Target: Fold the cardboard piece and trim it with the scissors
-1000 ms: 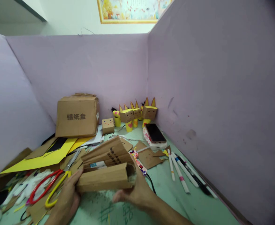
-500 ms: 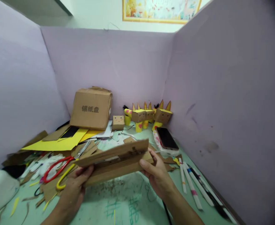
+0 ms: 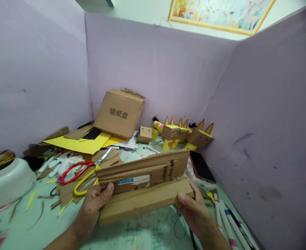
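Between my two hands is a folded piece of brown cardboard (image 3: 147,199), raised above the green tabletop. One panel stands up at the back, with a blue-and-white label and dark print on it; the front panel slopes toward me. My left hand (image 3: 94,205) grips the left end, thumb on the inner face. At the right end my right hand (image 3: 194,205) holds it, thumb on the front panel and fingers behind. Scissors (image 3: 90,170) with one red and one yellow handle lie left of the cardboard, on paper and cardboard scraps.
At the back, a cardboard box (image 3: 120,114) leans by a small cardboard cube (image 3: 144,134) and several yellow paper animals (image 3: 174,133). Yellow sheets (image 3: 77,144) lie left. A phone (image 3: 202,166) and markers (image 3: 232,222) lie right; a white pot-like object (image 3: 9,184) stands left. Lilac partitions surround the table.
The cardboard has tilted so that its labelled inner face and front panel show more. Both hands still hold its ends. The whole view has turned left and tilted.
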`<action>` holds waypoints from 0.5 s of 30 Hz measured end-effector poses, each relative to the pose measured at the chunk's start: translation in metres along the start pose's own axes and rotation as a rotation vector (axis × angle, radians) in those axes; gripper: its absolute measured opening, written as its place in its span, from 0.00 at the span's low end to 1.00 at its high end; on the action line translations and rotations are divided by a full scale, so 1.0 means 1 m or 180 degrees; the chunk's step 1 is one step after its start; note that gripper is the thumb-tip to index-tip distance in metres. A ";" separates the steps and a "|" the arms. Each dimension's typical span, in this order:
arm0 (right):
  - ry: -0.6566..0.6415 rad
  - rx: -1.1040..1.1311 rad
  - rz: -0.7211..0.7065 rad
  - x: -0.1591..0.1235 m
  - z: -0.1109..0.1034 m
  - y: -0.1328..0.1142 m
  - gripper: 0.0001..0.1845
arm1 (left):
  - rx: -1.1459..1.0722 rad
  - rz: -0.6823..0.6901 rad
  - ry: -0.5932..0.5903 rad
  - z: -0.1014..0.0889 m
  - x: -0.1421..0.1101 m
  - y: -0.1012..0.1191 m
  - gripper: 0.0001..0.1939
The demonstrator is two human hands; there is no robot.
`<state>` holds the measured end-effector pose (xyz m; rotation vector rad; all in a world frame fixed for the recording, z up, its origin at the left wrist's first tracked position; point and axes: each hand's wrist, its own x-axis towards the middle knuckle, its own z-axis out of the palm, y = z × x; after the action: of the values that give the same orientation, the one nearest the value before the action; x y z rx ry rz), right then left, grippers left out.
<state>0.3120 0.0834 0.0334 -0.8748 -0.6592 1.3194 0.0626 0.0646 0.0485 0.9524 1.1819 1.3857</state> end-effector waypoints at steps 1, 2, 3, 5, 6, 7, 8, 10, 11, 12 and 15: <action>-0.0027 -0.0023 0.0019 0.001 -0.002 0.001 0.35 | 0.0025 0.0001 -0.0032 0.000 -0.001 0.000 0.24; -0.0076 -0.0034 0.0052 0.001 -0.004 0.003 0.35 | 0.0037 -0.0017 -0.0065 0.000 -0.002 0.001 0.24; -0.0129 -0.0038 0.0078 0.002 -0.005 0.004 0.35 | 0.0012 -0.0014 -0.0076 0.001 -0.002 0.002 0.25; -0.0187 -0.0064 0.0097 0.003 -0.007 0.005 0.35 | -0.0096 -0.0025 -0.0129 0.002 -0.003 0.005 0.24; -0.0196 -0.0084 0.0085 0.004 -0.008 0.005 0.34 | -0.0157 -0.0036 -0.0172 0.003 -0.004 0.007 0.24; -0.0201 -0.0097 0.0076 0.005 -0.008 0.006 0.34 | -0.0209 -0.0039 -0.0203 0.004 -0.004 0.007 0.23; -0.0207 -0.0091 0.0072 0.006 -0.008 0.006 0.33 | -0.0243 -0.0037 -0.0188 0.005 -0.005 0.008 0.22; -0.0194 -0.0022 0.0056 0.007 -0.009 0.006 0.33 | -0.0287 -0.0027 -0.0082 0.006 -0.006 0.006 0.21; -0.0172 0.0006 0.0047 0.008 -0.009 0.006 0.33 | -0.0337 -0.0036 -0.0006 0.006 -0.008 0.005 0.20; -0.0144 0.0021 0.0024 0.008 -0.009 0.006 0.33 | -0.0398 -0.0090 0.0056 0.007 -0.009 0.003 0.20; -0.0060 -0.0079 -0.0054 0.006 -0.005 0.005 0.34 | -0.0641 -0.0276 0.0361 0.007 -0.012 -0.005 0.18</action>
<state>0.3144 0.0886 0.0257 -0.8761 -0.6975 1.3080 0.0720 0.0543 0.0460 0.6815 1.1292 1.4731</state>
